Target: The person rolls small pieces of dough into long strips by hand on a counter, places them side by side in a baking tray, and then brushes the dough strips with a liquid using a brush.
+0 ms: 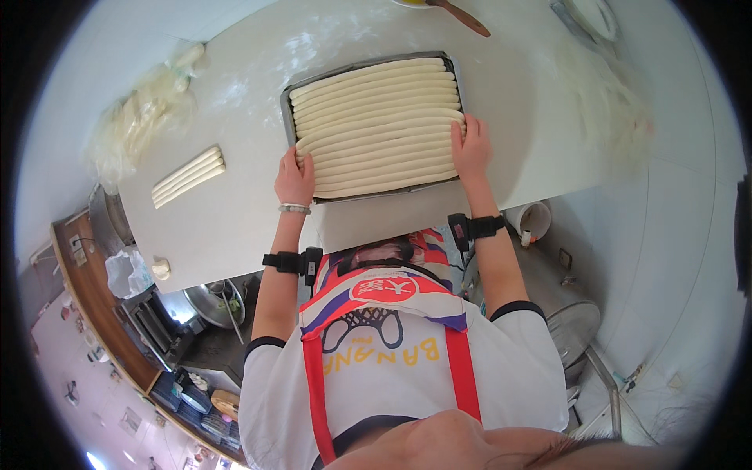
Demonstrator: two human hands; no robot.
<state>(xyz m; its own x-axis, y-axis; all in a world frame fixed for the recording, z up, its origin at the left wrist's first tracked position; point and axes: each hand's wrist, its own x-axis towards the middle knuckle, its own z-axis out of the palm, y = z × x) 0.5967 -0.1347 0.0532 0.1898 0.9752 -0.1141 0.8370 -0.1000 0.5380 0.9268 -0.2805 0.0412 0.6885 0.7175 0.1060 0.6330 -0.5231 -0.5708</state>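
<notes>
A shallow rectangular tray point(286, 111) with a dark lining lies before me on the pale tabletop. Long, smooth strips of pale dough point(376, 97) fill it side by side, running across its length. My left hand point(295, 178) is at the tray's left end, fingers curled around the end of a long dough strip point(379, 121) near the middle of the rows. At the opposite end, my right hand point(472, 144) pinches the same strip between thumb and fingers. This strip bows slightly and partly overlaps its neighbours. The fingertips partly hide both of its ends.
Three short dough strips point(189, 176) lie left of the tray, and a small dough lump point(160, 269) sits by the near left edge. Crumpled clear plastic point(141, 126) lies at left. A wooden-handled brush point(465, 17) rests on a bowl point(411, 3) at the far edge.
</notes>
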